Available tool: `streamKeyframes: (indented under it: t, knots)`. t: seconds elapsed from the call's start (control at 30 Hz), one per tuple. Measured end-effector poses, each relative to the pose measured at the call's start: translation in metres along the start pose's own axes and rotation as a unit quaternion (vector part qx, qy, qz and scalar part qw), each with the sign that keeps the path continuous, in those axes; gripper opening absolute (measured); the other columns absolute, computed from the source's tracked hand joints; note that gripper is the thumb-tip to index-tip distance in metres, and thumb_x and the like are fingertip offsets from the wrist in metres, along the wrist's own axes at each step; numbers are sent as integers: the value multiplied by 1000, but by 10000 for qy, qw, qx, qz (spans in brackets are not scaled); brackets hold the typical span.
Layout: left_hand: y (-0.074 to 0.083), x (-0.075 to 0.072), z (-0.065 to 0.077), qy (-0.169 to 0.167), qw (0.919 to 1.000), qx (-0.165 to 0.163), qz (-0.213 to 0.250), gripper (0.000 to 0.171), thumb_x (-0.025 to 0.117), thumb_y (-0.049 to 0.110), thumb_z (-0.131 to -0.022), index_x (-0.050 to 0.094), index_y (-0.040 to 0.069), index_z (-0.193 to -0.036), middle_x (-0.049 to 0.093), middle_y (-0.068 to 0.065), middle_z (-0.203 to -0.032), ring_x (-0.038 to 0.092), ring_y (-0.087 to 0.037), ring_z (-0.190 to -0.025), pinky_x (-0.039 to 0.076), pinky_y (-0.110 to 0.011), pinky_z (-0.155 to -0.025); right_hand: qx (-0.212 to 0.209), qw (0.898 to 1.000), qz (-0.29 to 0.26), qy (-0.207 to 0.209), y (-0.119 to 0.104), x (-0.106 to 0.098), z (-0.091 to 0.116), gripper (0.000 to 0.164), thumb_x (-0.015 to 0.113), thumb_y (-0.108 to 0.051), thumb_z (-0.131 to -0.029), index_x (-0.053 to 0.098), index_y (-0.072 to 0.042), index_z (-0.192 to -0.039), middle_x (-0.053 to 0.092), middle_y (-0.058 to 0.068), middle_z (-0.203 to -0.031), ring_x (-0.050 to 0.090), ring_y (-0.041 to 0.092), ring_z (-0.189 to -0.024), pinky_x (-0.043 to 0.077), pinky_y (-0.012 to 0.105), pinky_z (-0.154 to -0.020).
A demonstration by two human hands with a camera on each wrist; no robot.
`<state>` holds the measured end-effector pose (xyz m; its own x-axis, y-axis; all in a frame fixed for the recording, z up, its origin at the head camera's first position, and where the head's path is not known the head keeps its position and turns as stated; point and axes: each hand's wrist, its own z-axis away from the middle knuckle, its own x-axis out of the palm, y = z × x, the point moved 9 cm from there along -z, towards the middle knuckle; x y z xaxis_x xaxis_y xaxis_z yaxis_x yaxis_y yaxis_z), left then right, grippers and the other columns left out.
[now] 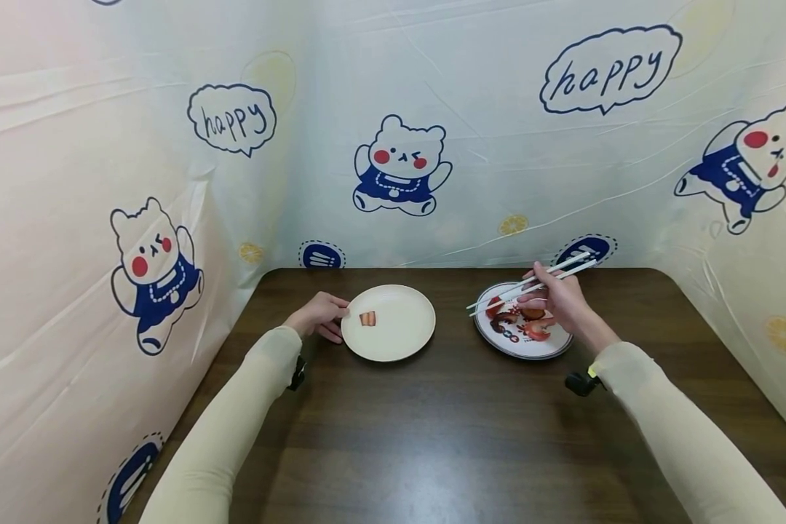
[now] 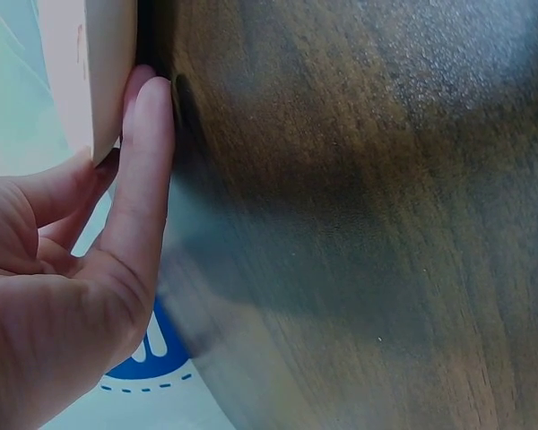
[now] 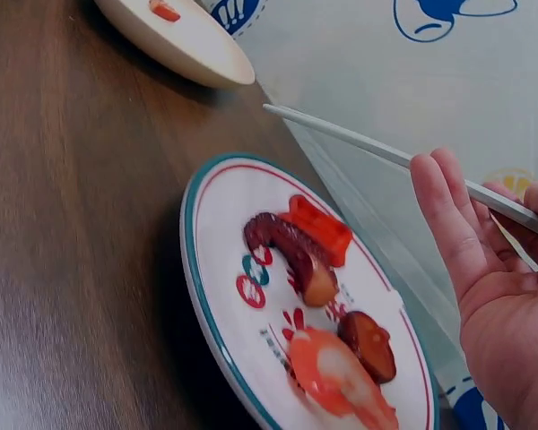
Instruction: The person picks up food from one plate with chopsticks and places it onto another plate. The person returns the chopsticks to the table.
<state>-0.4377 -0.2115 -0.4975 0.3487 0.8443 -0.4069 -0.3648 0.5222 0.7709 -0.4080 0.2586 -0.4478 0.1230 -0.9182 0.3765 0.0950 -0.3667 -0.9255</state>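
Observation:
At the left rim of a cream plate (image 1: 393,340), my left hand (image 1: 317,316) grips the edge, thumb above and fingers beneath. On that plate lies one small striped slice like bacon (image 1: 367,319). My right hand (image 1: 561,297) holds a pair of pale chopsticks (image 3: 368,145) over a white plate with a coloured rim (image 3: 217,210). Their tips point left, apart from each other, with nothing between them. The patterned plate carries a dark curled piece like an octopus tentacle (image 3: 291,255), a red piece (image 3: 327,235), a shrimp-like piece (image 3: 336,372) and a brown mushroom-like piece (image 3: 369,345).
Both plates are on a dark wooden table (image 1: 393,415), toward its far edge, with bare wood between them. A pale curtain (image 1: 485,167) printed with bears and "happy" hangs behind the table and along both sides.

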Motion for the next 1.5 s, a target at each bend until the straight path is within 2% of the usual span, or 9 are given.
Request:
streamKeyframes:
  t: [0.13,0.6,1.2,1.37,1.5]
  knots:
    - [-1,0,-2,-2,10000,-34,-2,41,55,10,-111,55,-1,-150,62,-25,-133,74,-25,-75,67,-41,-72,-52,9999,-126,-50,-3,-11,6,37,52,-27,-112,65,8,-110,75,18,-88,78,28,-75,66,37,-74]
    - [-3,0,-6,-13,10000,-9,-14,41,55,10,-110,56,-1,-150,61,-25,-135,74,-26,-74,67,-42,-71,-289,9994,-50,197,-13,-39,15,36,54,-26,-112,68,7,-107,76,18,-90,78,27,-72,66,36,-71]
    - [0,-4,-4,27,10000,-65,-43,42,57,11,-110,56,0,-150,61,-23,-132,75,-27,-76,67,-42,-72,-227,9983,62,533,-12,-61,22,35,55,-28,-111,67,4,-106,76,18,-87,78,27,-70,66,37,-67]
    - [1,-4,-3,32,10000,-65,-32,41,56,11,-110,56,-1,-150,60,-25,-133,75,-27,-76,67,-42,-72,-184,9976,232,620,-8,-65,21,32,56,-29,-110,71,-3,-99,76,17,-88,78,26,-70,66,37,-67]
    - [0,-3,-4,22,10000,-43,-47,41,56,11,-110,56,-1,-150,60,-26,-135,75,-27,-76,67,-41,-71,-189,9970,414,623,-6,-64,21,33,53,-27,-112,71,-2,-101,76,16,-88,77,25,-69,66,36,-67]
